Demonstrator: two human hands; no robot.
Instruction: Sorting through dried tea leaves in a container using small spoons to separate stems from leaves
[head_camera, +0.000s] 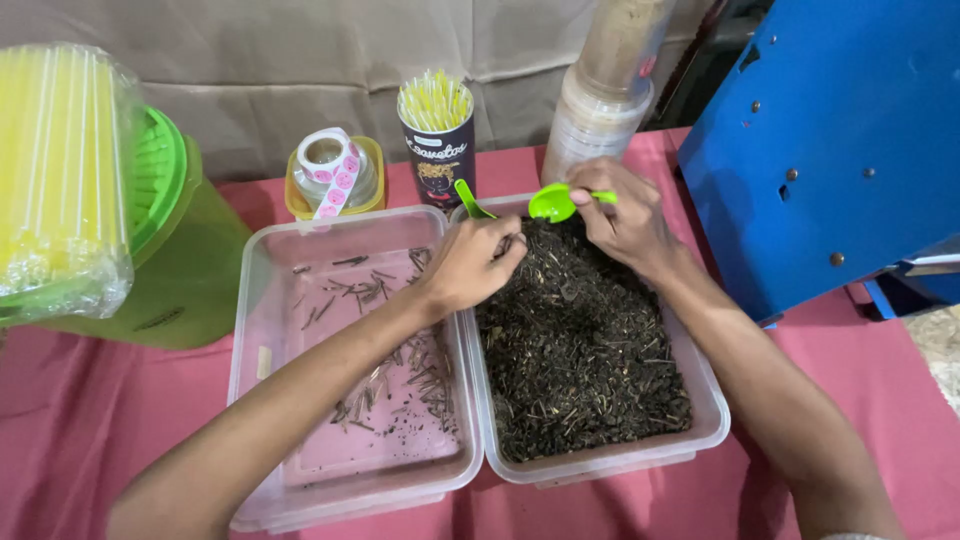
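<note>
table (80, 420): covered in pink cloth, everything is stood on it.
blue panel (830, 140): at far right, upright, beside the right tub.
green bin (180, 250): at left, partly hidden by a bagged bundle of yellow straws (60, 170).
right tub (715, 420): clear plastic, filled with dark dried leaf mix (580, 350); set edge to edge with the left tub.
left tub (250, 300): clear, nearly bare; thin sorted stalks (400, 390) are scattered over its floor.
jars (605, 90): stacked, clear, tan powder inside; behind the right tub.
cup (437, 150): dark, filled with yellow straws; behind the tubs.
sticker roll (330, 165): pink dots, laid on a small yellow pot.
left hand (470, 262): reached over the tubs' shared edge; fingertips are bunched together in the mix at the right tub's back-left corner. Whether a stalk is pinched cannot be told.
right hand (625, 215): over the right tub's back edge; green scoop (555, 202) is held by its handle between thumb and curled fingers, bowl toward the left.
second scoop (470, 198): green, stuck in the mix, just behind the left hand.
</note>
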